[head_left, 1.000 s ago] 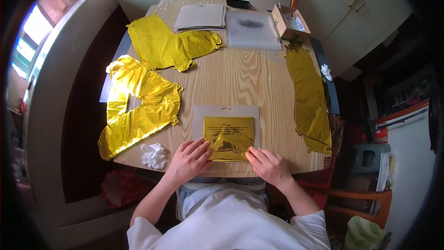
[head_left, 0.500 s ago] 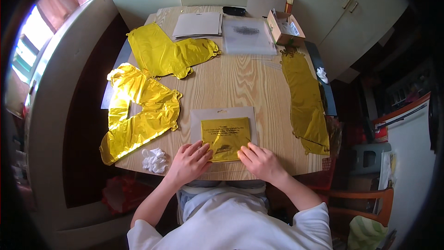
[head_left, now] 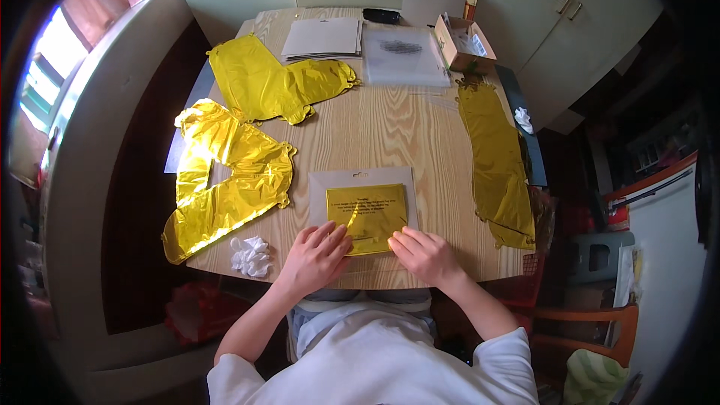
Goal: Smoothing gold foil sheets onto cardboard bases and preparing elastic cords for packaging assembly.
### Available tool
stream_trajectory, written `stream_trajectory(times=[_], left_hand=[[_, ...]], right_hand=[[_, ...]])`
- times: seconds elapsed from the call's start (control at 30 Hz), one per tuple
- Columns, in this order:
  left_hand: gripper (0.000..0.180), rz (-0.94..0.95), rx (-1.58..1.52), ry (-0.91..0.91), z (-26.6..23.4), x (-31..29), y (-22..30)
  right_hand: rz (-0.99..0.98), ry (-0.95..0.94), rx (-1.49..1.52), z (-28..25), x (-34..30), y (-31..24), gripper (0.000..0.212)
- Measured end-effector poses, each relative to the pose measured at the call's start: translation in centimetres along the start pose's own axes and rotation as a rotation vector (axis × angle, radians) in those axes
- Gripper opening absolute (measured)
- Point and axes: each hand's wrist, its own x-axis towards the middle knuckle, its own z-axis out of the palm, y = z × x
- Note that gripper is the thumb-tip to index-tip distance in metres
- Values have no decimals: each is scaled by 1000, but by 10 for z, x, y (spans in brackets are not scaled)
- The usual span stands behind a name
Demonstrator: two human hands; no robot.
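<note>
In front of me on the table lies a folded gold foil balloon (head_left: 367,217), a flat rectangle with dark print across its face, apparently under clear plastic. Behind it shows a pale card (head_left: 319,195) with a hanging slot at the top. My left hand (head_left: 316,253) has its fingers together over the lower left corner of the gold rectangle. At the lower right corner, the curled fingers of my right hand (head_left: 424,255) grip the edge. Both thumbs are mostly hidden.
Flat gold foil balloons lie at the left (head_left: 232,172), far left (head_left: 262,82) and right (head_left: 495,165). Crumpled white cloth (head_left: 250,256) sits near my left forearm. Farther back are stacked cards (head_left: 322,36), clear plastic bags (head_left: 405,56) and a small box (head_left: 461,45).
Both hands stay at the lower corners, with slight finger shifts. My left fingers reach slightly farther over the gold rectangle, and the sheen on it has changed.
</note>
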Motion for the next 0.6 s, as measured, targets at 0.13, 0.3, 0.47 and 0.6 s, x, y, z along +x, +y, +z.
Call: stream_trajectory(times=[0.13, 0.3, 0.47, 0.6], left_hand=[[43, 30, 104, 38, 7, 11, 6], [43, 62, 152, 39, 15, 20, 8], [44, 11, 48, 2, 8, 10, 7], [36, 95, -73, 85, -5, -20, 18]], right_hand=[[-5, 34, 10, -6, 7, 2, 17], [8, 22, 3, -5, 8, 4, 17], [55, 13, 69, -11, 9, 1, 22], [47, 41, 270, -24, -7, -19, 23]])
